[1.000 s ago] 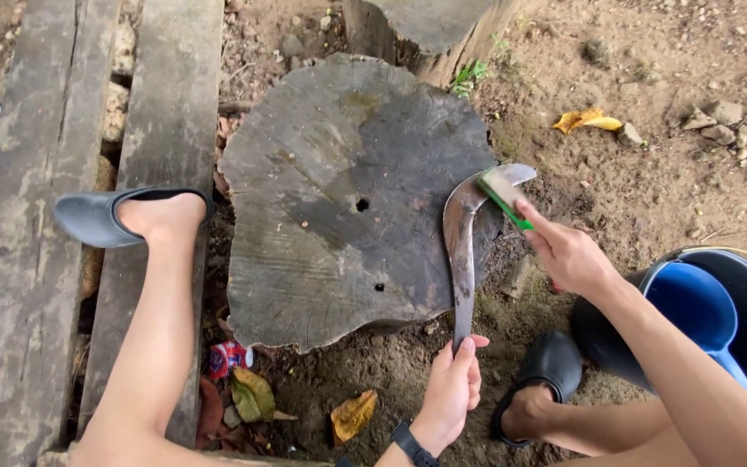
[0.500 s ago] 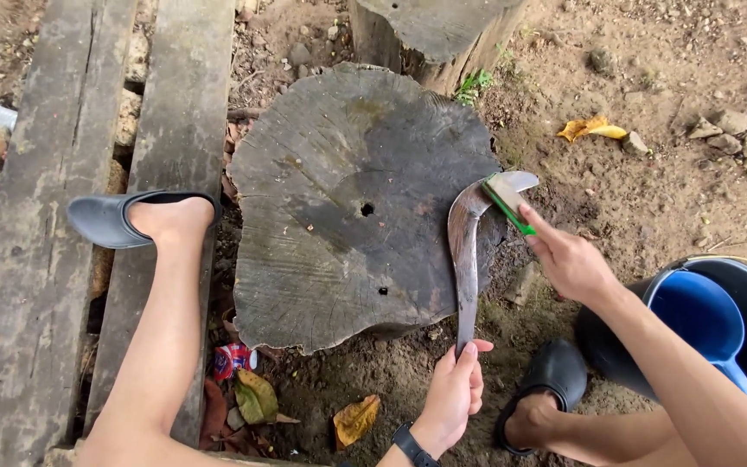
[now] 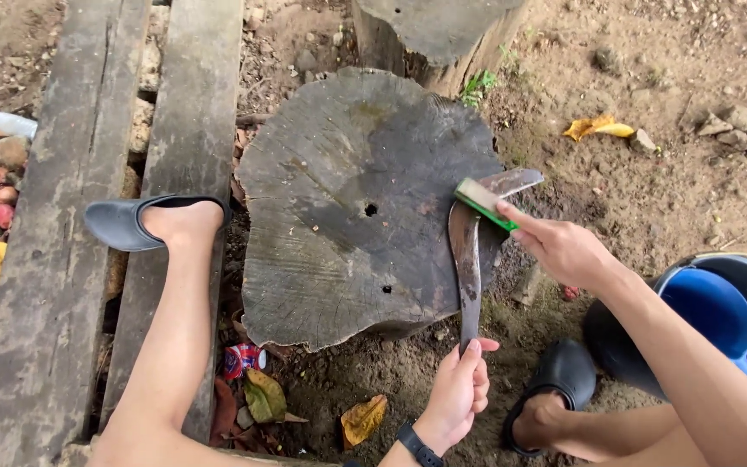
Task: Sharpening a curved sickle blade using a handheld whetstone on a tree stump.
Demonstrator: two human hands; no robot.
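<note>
A curved dark blade (image 3: 466, 259) lies along the right edge of a flat grey tree stump (image 3: 347, 216). My left hand (image 3: 460, 389) grips the blade's handle just below the stump's front edge. My right hand (image 3: 559, 246) holds a small green and pale sharpening block (image 3: 482, 203) pressed on the upper part of the blade, near its hooked tip.
My left foot in a dark sandal (image 3: 127, 220) rests on a weathered plank (image 3: 183, 130); my right sandal (image 3: 555, 380) is on bare soil. A blue scoop in a dark bucket (image 3: 719, 311) sits at right. A second stump (image 3: 434, 30) stands behind. Leaves and litter lie around.
The block in my right hand has slid a little along the upper blade towards the stump. My left hand has kept its hold on the handle.
</note>
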